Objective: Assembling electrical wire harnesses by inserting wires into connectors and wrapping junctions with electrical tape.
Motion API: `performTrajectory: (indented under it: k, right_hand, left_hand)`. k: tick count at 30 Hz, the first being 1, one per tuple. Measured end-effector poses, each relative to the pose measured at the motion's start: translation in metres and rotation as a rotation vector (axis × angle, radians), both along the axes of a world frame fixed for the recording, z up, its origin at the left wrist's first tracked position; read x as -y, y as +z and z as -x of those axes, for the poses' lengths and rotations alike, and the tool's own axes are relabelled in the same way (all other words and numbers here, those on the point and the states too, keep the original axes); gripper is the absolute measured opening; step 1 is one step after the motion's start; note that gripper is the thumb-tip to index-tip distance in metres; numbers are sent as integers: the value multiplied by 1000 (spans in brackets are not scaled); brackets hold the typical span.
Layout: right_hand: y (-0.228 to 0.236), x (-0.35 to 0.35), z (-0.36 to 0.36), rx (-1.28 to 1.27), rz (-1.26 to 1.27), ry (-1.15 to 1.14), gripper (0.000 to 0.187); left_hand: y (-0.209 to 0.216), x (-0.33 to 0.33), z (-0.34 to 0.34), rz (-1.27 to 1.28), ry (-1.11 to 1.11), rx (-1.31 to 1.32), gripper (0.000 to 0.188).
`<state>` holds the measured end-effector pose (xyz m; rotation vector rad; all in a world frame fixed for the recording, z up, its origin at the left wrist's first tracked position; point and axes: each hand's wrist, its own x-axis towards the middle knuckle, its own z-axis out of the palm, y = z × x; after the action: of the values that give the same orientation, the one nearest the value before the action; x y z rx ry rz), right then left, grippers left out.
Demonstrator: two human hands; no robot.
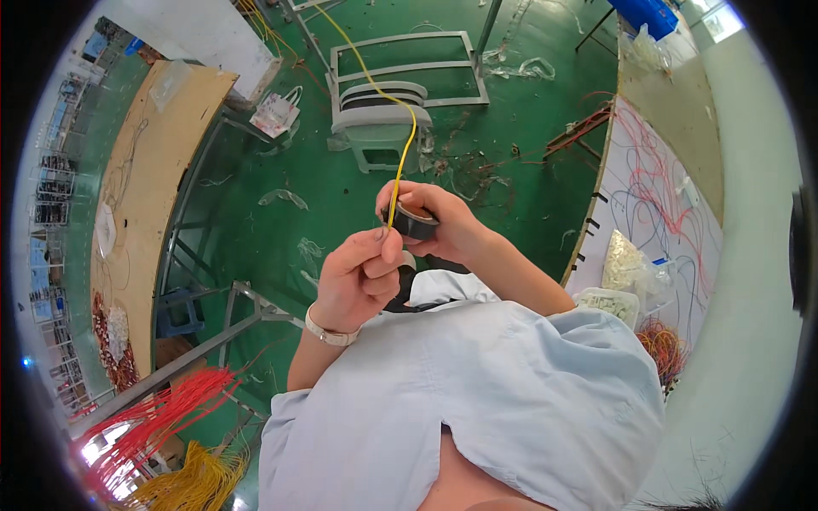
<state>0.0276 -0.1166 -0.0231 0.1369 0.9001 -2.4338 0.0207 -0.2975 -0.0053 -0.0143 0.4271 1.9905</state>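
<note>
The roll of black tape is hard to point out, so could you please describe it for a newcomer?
Find the grey stool on the green floor and look just below it in the picture. There the right hand holds the roll of black tape, a ring with a brownish inside. Its dark, thick shape sets it apart from the thin yellow wire at its left.

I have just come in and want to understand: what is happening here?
A person's left hand pinches a yellow wire. The right hand holds a roll of black tape close beside it. The wire runs away from the hands, out of the top of the view. Whether any tape is on it, I cannot tell.
</note>
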Motion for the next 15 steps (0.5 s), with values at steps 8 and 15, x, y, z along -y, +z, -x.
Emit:
performTrajectory:
  k: [8,15]
  right_hand:
    - [-1,-7,19,65,13,24,28]
    - [27,-13,13,-58,-74,114,44]
  left_hand:
    - [-4,-14,3,107,155,1,27]
    - [-22,-27,9,1240,795,-1312,8]
